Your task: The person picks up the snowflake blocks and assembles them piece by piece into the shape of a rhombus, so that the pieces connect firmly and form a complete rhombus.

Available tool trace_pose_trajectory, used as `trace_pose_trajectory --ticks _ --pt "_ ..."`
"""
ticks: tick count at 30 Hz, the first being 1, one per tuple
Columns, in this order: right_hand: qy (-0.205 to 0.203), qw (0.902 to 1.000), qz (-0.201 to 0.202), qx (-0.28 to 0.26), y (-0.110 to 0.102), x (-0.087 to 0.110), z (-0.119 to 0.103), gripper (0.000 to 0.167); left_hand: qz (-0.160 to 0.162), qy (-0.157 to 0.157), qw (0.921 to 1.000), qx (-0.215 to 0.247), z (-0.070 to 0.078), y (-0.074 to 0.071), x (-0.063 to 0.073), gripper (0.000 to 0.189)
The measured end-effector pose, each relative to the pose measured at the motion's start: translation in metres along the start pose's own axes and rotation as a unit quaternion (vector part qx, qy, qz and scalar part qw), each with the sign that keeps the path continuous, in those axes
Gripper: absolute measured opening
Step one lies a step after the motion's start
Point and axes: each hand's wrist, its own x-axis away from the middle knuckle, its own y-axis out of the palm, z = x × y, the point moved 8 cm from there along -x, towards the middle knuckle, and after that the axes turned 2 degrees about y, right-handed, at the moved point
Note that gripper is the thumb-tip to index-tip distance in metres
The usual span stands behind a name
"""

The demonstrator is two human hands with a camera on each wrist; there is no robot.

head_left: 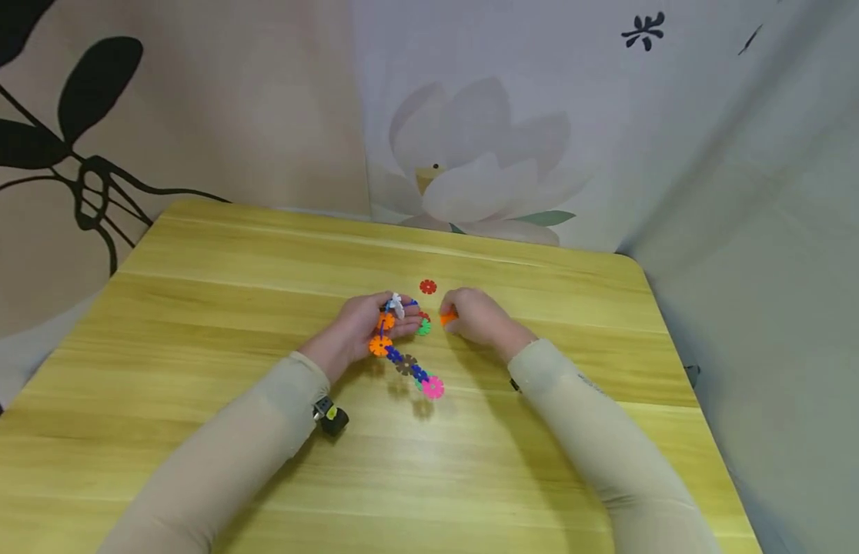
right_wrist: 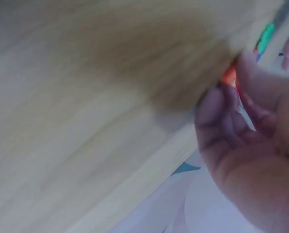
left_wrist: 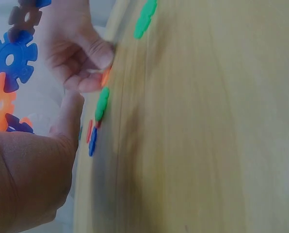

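My left hand (head_left: 363,327) holds a linked chain of notched plastic snowflake discs. A white disc (head_left: 397,305) stands by its thumb, and orange discs (head_left: 381,345) lie over the palm. From there the chain slants toward the front through blue and brown discs (head_left: 406,365) to a pink disc (head_left: 432,387), its shadow falling on the tabletop. In the left wrist view a blue disc (left_wrist: 11,60) of the chain shows large. Close to the tabletop, my right hand (head_left: 476,317) pinches an orange disc (head_left: 448,317) between thumb and fingers, which partly cover it.
Between the hands lie a green disc (head_left: 424,328) and, partly hidden by fingers, red and blue ones. A loose red disc (head_left: 428,286) lies farther back on the wooden table (head_left: 263,261). Patterned curtains (head_left: 485,115) stand behind the table's far edge.
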Motion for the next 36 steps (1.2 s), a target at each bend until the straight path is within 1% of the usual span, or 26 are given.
trace_pose_trajectory --ticks 2,4,5,6,7,8,9,11,12,13,14,16,19,22,26,30,34,36 --pt "-0.004 0.9996 -0.023 -0.018 0.000 0.004 0.001 0.026 -0.001 -0.003 0.9999 0.011 0.000 0.002 0.000 0.051" --pt "0.002 0.9989 -0.022 -0.040 -0.002 0.010 0.002 0.020 -0.006 -0.004 0.9998 0.018 0.000 0.005 0.000 0.051" --pt "0.016 0.9974 -0.020 -0.067 -0.002 0.014 0.004 0.017 -0.008 -0.003 0.9998 0.019 0.000 0.006 0.000 0.051" --pt "0.032 0.9936 -0.019 -0.106 -0.002 0.017 0.006 0.014 -0.010 -0.001 0.9998 0.017 0.000 0.008 0.000 0.051" --pt "0.049 0.9869 -0.018 -0.152 -0.001 0.021 0.007 0.014 -0.009 0.002 0.9999 0.012 0.000 0.009 0.000 0.051" --pt "0.068 0.9752 -0.018 -0.210 0.001 0.024 0.007 0.014 -0.009 0.008 0.9999 0.005 0.001 0.009 0.000 0.051" --pt "0.086 0.9581 -0.020 -0.273 0.004 0.027 0.007 0.015 -0.009 0.013 0.9999 -0.002 0.001 0.010 0.000 0.051" --pt "0.120 0.9116 -0.034 -0.392 0.012 0.032 0.004 0.017 -0.002 0.023 0.9994 -0.025 0.002 0.010 0.000 0.051" --pt "0.130 0.8893 -0.044 -0.436 0.015 0.034 0.000 0.018 0.001 0.028 0.9989 -0.037 0.002 0.010 0.000 0.051" --pt "0.136 0.8701 -0.055 -0.470 0.019 0.035 -0.003 0.018 0.005 0.032 0.9982 -0.050 0.002 0.010 0.000 0.051" --pt "0.141 0.8529 -0.065 -0.499 0.022 0.036 -0.006 0.018 0.008 0.034 0.9975 -0.062 0.002 0.010 0.000 0.050" --pt "0.149 0.8263 -0.077 -0.538 0.028 0.038 -0.011 0.016 0.012 0.035 0.9958 -0.084 0.002 0.011 0.001 0.049" --pt "0.158 0.7959 -0.086 -0.578 0.034 0.038 -0.014 0.014 0.009 0.036 0.9944 -0.099 0.001 0.012 0.002 0.049" --pt "0.162 0.7759 -0.086 -0.603 0.037 0.039 -0.016 0.014 0.010 0.039 0.9941 -0.100 0.000 0.013 0.001 0.049" --pt "0.165 0.7552 -0.079 -0.629 0.039 0.039 -0.016 0.014 0.017 0.041 0.9942 -0.098 0.000 0.013 0.001 0.049" --pt "0.167 0.7395 -0.071 -0.648 0.040 0.040 -0.016 0.012 0.019 0.043 0.9943 -0.096 0.000 0.014 0.002 0.049" --pt "0.170 0.7291 -0.066 -0.660 0.042 0.041 -0.016 0.010 0.014 0.047 0.9942 -0.096 0.001 0.016 0.002 0.048" --pt "0.170 0.7256 -0.063 -0.664 0.043 0.041 -0.016 0.011 0.012 0.050 0.9938 -0.099 0.001 0.017 0.003 0.049"
